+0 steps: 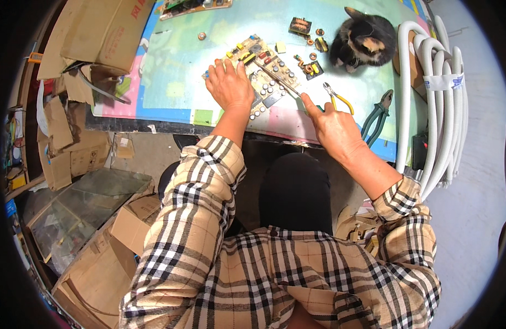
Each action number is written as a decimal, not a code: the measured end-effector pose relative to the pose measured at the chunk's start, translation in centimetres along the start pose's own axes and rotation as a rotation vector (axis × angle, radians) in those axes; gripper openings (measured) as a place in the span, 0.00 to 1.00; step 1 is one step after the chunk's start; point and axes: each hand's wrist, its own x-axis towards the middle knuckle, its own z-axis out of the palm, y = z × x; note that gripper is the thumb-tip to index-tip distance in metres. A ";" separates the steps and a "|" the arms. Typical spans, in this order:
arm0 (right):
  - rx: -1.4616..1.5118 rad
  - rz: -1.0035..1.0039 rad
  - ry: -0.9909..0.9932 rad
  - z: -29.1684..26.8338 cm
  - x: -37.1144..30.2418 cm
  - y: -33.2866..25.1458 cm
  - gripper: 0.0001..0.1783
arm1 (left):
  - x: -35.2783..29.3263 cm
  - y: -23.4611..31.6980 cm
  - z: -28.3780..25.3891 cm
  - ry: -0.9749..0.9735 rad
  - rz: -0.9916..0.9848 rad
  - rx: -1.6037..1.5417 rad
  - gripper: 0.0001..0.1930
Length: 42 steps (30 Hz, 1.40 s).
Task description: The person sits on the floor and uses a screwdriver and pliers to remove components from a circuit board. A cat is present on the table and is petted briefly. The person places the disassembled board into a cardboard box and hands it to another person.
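Note:
A tan circuit board (pixel 266 71) with capacitors and yellow parts lies on the table. My left hand (pixel 229 85) rests on its left side, fingers spread and laid over the board. In my right hand (pixel 338 129) is a screwdriver (pixel 277 77), its long metal shaft slanting across the board to the yellow parts. The index finger lies along the tool, and most of its handle is hidden in my grip. Small cutters with yellow handles (pixel 342 101) and green-handled pliers (pixel 377 116) lie right of that hand. Beyond the board are loose coils and a transformer (pixel 300 26).
A black and orange cat (pixel 368 41) sits at the table's far right. Coiled white corrugated hose (pixel 442 109) stands at the right edge. A cardboard box (pixel 102 35) occupies the left end, and another circuit board (pixel 192 7) lies at the back. Cartons and glass panes (pixel 88 203) are below left.

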 end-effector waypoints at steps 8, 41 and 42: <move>0.945 0.297 -0.455 -2.2 2.7 4.1 0.25 | 0.1 0.0 0.0 0.021 0.021 0.005 0.22; 1.095 0.308 -0.345 2.1 2.4 1.7 0.26 | 0.1 0.4 1.0 0.045 -0.004 -0.056 0.18; 0.907 0.215 -0.242 4.6 1.6 2.7 0.27 | -0.2 0.9 0.6 0.040 -0.006 -0.050 0.18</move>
